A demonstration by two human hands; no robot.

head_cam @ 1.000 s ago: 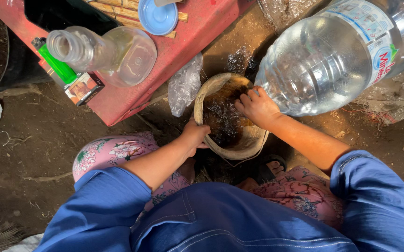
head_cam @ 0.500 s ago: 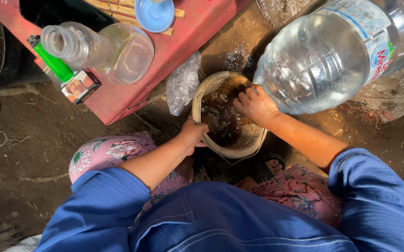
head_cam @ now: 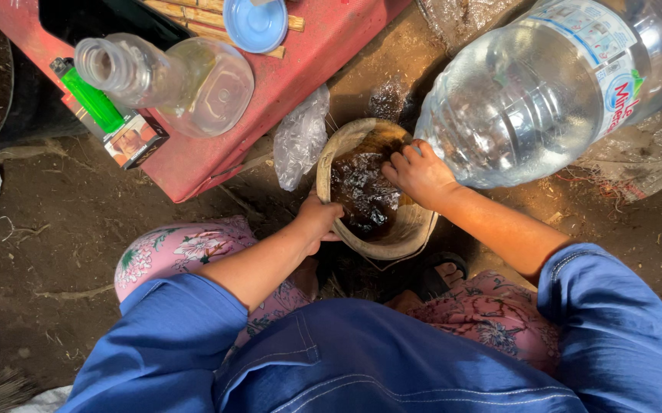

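A round tan bowl (head_cam: 392, 245) sits on the dirt floor between my knees, holding dark wet stuff (head_cam: 358, 195). My left hand (head_cam: 317, 220) grips the bowl's near left rim. My right hand (head_cam: 417, 173) reaches into the bowl from the right, fingers curled into the dark contents. A big clear plastic water bottle (head_cam: 530, 99) stands just behind my right hand, close to the bowl.
A red low table (head_cam: 293, 69) lies to the upper left with a clear glass bottle (head_cam: 170, 76) on its side, a green lighter (head_cam: 90, 99), a small box (head_cam: 136, 141) and a blue lid (head_cam: 256, 23). A crumpled plastic bag (head_cam: 300, 138) lies beside the bowl.
My right hand has shifted slightly inside the bowl, working the dark contents. My left hand keeps its hold on the rim.
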